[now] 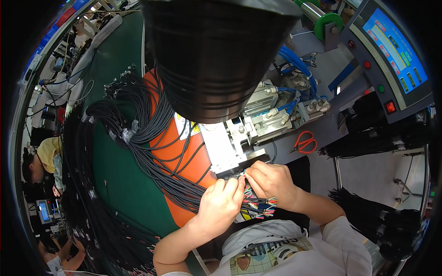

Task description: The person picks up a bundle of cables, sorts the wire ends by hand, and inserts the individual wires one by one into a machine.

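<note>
My left hand (221, 202) and my right hand (274, 184) meet at the front edge of a metal machine fixture (230, 154). Thumbs and fingertips of both are pinched together on thin coloured wires (244, 173), which look like the stripped end of a black cable; the fingers hide much of them. Below and between the hands fan out more cable ends (264, 207) with red, green, white and blue wires. They belong to a thick bundle of black cables (152, 156) lying to the left over an orange mat (184, 154).
A wide black ribbed duct (207, 60) hangs over the fixture. Red-handled scissors (305, 142) lie right of it. Beyond stand pneumatic cylinders with blue hoses (294, 60) and a control panel (396, 55). More cable bundles (382, 221) hang at right. People sit at far left.
</note>
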`<action>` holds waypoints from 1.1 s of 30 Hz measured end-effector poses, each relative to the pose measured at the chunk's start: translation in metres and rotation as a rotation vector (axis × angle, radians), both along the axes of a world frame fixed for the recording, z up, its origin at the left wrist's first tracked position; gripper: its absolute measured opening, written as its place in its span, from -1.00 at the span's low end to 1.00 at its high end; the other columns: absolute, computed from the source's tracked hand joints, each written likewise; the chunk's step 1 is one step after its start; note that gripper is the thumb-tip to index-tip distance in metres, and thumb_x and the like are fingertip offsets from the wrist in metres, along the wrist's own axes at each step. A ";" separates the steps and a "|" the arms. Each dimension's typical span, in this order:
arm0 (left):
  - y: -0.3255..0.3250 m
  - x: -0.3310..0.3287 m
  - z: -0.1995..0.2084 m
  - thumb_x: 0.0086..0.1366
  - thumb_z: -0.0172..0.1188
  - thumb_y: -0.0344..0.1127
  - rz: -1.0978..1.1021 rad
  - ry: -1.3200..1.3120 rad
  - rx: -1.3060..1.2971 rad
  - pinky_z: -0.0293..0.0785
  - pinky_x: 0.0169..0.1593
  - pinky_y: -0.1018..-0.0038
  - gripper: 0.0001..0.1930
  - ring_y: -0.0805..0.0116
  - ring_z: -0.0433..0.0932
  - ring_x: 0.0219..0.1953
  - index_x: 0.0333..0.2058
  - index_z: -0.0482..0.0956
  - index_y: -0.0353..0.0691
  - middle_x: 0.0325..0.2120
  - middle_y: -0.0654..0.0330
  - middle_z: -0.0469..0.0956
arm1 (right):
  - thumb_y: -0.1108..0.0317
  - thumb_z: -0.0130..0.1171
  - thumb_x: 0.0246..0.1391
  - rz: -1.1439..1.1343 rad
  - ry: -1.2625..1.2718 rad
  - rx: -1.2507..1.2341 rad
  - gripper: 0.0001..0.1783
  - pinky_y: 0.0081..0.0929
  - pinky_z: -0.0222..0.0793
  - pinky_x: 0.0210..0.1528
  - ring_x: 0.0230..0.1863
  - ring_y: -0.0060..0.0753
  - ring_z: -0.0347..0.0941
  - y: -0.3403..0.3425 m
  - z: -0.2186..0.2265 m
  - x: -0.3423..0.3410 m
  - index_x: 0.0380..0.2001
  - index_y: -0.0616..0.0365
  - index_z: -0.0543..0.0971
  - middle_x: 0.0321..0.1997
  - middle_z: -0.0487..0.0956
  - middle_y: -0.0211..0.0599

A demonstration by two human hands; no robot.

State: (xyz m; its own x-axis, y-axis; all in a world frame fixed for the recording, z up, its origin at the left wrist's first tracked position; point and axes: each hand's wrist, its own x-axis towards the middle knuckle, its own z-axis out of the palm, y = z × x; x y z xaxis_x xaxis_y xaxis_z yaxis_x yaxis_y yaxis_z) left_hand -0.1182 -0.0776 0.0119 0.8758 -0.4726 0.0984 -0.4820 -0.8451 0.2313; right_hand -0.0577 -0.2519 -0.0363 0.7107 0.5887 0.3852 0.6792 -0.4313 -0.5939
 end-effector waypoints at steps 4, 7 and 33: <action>0.000 0.006 0.001 0.01 0.13 -0.42 -0.026 -0.026 0.067 0.41 -0.34 0.49 -0.57 0.33 0.40 -0.39 -0.08 0.51 -0.41 -0.41 0.20 0.38 | 0.43 0.20 -0.03 0.041 0.024 -0.098 -0.89 -0.42 0.40 -0.56 -0.58 -0.25 0.49 -0.001 0.005 0.005 -0.40 0.23 0.57 -0.47 0.51 -0.26; 0.001 0.006 0.000 0.02 0.13 -0.41 -0.030 -0.033 0.056 0.41 -0.33 0.48 -0.59 0.32 0.41 -0.38 -0.09 0.52 -0.39 -0.41 0.20 0.38 | 0.45 0.19 0.00 0.019 0.081 0.039 -0.90 -0.40 0.42 -0.55 -0.56 -0.21 0.51 -0.002 -0.008 0.006 -0.39 0.23 0.56 -0.45 0.54 -0.25; 0.022 -0.011 -0.007 -0.12 0.34 -0.47 0.150 -0.049 -0.465 0.37 -0.39 0.36 -0.55 0.13 0.50 -0.46 -0.17 0.46 -0.36 -0.47 0.07 0.50 | 0.55 0.25 0.00 0.320 0.390 0.512 -0.78 -0.74 0.22 -0.53 -0.53 -0.75 0.32 0.011 -0.001 0.002 -0.22 0.26 0.59 -0.28 0.56 -0.31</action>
